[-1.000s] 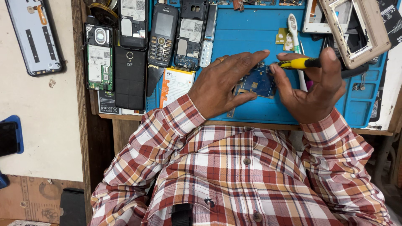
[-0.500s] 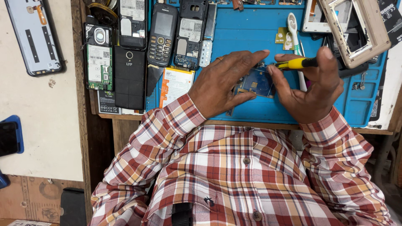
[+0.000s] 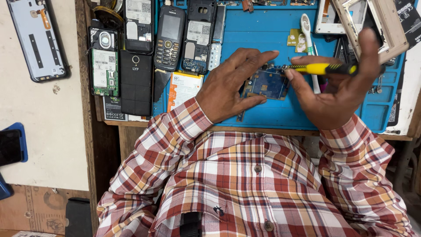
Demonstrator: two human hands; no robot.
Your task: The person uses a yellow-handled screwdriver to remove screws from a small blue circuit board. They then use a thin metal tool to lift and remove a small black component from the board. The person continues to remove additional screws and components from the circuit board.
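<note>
A: Left hand (image 3: 228,85)?
B: Flat on the blue mat (image 3: 263,30), fingers spread apart, thumb and fingertips pinning a small blue circuit board (image 3: 267,83) in place.

A: Right hand (image 3: 337,90)?
B: Thumb and fingers clamped on a yellow-and-black screwdriver (image 3: 322,68), held level, tip touching the board's upper right corner.

A: Board location?
B: Middle of the mat, between both hands, near the table's front edge.

A: Around it?
B: White toothbrush (image 3: 307,33) just behind the screwdriver. Row of opened phones (image 3: 169,37) to the left, an orange-white battery (image 3: 183,87) beside the left wrist. Silver phone frame (image 3: 386,26) at top right.
</note>
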